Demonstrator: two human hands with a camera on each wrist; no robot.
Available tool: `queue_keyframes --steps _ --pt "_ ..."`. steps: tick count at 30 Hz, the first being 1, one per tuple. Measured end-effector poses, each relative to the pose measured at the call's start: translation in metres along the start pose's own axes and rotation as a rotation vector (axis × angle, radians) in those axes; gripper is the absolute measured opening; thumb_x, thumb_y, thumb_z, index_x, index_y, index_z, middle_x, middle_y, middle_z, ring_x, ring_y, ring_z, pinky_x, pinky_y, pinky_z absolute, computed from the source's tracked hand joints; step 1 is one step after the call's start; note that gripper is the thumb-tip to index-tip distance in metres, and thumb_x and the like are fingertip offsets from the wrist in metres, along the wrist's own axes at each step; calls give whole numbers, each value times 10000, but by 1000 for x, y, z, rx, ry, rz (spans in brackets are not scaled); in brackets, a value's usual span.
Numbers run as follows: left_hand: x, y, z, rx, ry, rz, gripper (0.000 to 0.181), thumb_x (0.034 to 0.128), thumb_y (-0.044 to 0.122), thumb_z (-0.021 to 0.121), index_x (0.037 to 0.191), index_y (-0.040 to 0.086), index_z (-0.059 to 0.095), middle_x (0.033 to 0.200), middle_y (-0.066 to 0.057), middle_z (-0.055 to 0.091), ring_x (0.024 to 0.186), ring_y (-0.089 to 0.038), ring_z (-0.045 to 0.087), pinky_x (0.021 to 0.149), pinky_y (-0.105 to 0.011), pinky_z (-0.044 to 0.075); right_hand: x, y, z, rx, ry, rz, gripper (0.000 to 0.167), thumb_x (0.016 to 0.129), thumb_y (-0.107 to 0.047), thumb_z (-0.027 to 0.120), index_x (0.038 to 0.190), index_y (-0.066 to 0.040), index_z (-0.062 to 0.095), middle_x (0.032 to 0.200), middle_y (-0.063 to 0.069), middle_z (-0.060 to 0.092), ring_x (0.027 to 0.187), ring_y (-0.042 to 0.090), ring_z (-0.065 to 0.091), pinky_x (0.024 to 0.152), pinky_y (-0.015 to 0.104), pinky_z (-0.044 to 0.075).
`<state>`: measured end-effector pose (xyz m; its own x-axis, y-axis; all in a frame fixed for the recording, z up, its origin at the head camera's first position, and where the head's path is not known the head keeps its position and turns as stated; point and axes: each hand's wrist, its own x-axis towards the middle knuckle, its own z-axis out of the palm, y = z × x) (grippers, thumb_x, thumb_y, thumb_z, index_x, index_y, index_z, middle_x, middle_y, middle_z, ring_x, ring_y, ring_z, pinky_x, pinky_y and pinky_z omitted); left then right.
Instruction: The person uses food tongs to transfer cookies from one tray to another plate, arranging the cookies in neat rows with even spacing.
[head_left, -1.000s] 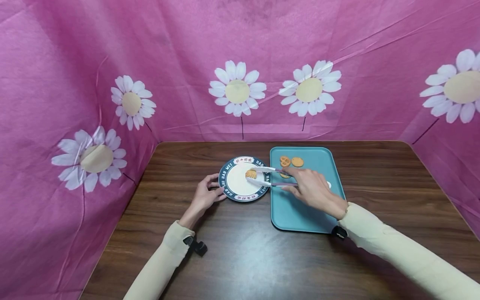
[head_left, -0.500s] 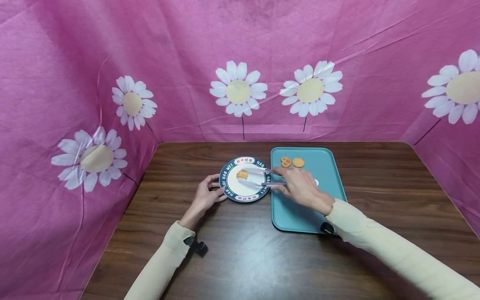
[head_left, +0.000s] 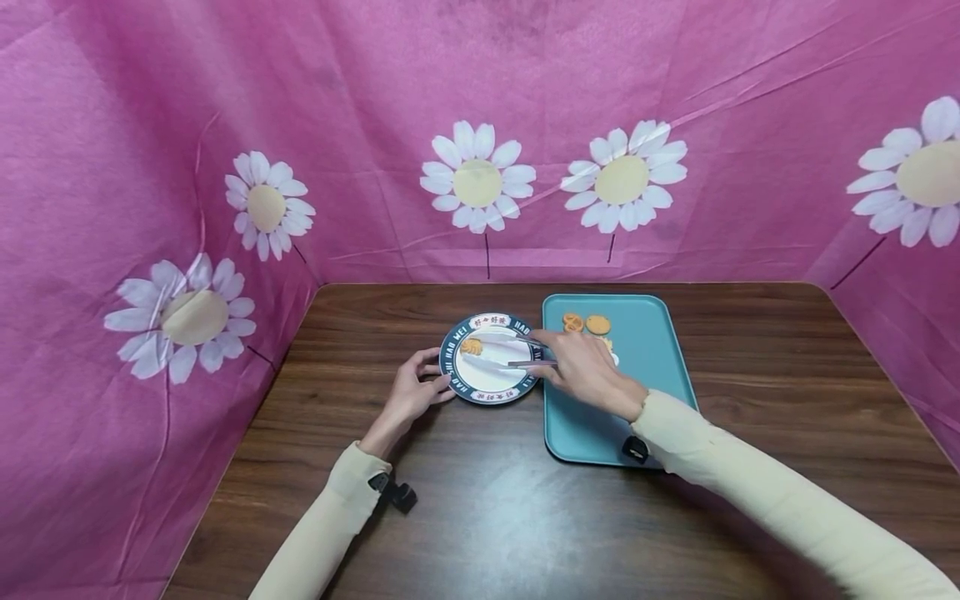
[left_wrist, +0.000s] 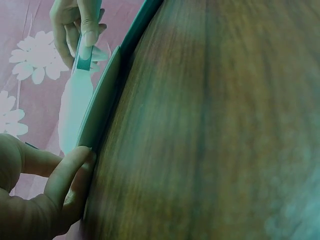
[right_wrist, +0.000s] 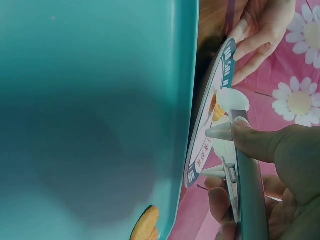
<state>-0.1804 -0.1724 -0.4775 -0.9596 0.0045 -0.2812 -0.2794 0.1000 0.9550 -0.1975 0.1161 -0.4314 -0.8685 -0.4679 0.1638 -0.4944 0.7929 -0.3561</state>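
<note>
Two pale sleeves (head_left: 738,462) reach in over the brown wooden table (head_left: 480,525), each with a black wrist camera (head_left: 392,492) by the cuff. The left hand (head_left: 414,386) holds the near-left rim of a round plate (head_left: 491,397) between thumb and fingers, its grip only partly closed. The right hand (head_left: 588,372) is curled round a pair of tongs (head_left: 532,363), thumb along one arm and fingers on the other. Their white tips stand apart at either side of a ridged cookie (head_left: 472,347), over the left part of the plate's white middle; whether they squeeze it is unclear. Just right of the plate lies a turquoise tray (head_left: 656,342). Toward its far end sit a pretzel-shaped cookie (head_left: 573,322) and a round cookie (head_left: 597,324), side by side. Behind hangs a pink cloth (head_left: 360,75) printed with white daisies (head_left: 477,183).
</note>
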Motion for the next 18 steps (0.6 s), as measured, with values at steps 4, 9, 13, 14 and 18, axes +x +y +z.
queue_keyframes --steps 4,9,13,14,18 --pt "1 -1 1 1 4 -4 612 960 -125 611 1529 36 457 1294 -272 582 893 -182 687 835 -294 706 4 -2 1 4 -13 -5 519 954 -386 763 1381 -113 655 563 -58 374 494 103 375 322 211 291" --pt "2 0 1 12 7 -4 608 961 -117 615 1526 52 466 1290 -265 589 909 -189 694 846 -303 705 9 -3 1 -7 -19 -12 520 953 -383 766 1377 -104 653 571 -54 379 495 105 373 323 193 272" --pt "3 0 0 18 3 -7 612 964 -107 620 1531 66 464 1300 -259 586 922 -190 691 854 -296 702 12 -4 1 -9 -28 -8 533 948 -391 770 1382 -105 649 587 -48 401 512 110 385 327 194 275" --pt "3 -1 0 19 1 -7 612 966 -105 619 1532 66 462 1302 -259 583 923 -190 690 855 -293 701 12 -4 1 -9 -31 -7 537 947 -393 770 1384 -105 648 589 -48 402 515 111 384 330 195 272" --pt "2 -1 -1 8 -4 -3 616 964 -114 613 1536 53 454 1305 -267 575 918 -187 685 852 -289 701 13 -5 2 -14 -44 -3 544 944 -399 772 1384 -103 648 598 -45 401 517 115 380 335 200 271"
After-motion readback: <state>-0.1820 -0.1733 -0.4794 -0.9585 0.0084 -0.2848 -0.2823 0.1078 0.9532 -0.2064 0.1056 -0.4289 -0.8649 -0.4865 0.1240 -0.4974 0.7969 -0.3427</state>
